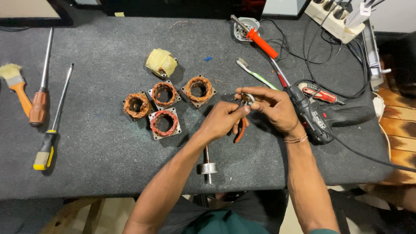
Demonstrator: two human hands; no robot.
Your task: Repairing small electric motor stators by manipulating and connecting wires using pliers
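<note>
My left hand (221, 119) grips orange-handled pliers (241, 129), whose jaws meet a small round metal part (248, 99). My right hand (271, 106) pinches that part from the right, above the grey felt bench (108, 147). Several copper-wound motor stators lie just left of my hands: one at the upper right (199, 89), one in the middle (164, 94), one to the left (137, 105) and one with reddish windings (164, 123). A stator wrapped in yellow tape (161, 63) lies behind them. A metal rotor shaft (208, 167) rests by my left forearm.
A dark electric drill (323, 117) with its cord lies right of my hands. An orange-handled soldering iron (260, 41), a toothbrush (255, 74), a round metal cover (243, 27) and a power strip (336, 19) sit at the back. Two screwdrivers (41, 99) (48, 143) and a paintbrush (17, 84) lie far left.
</note>
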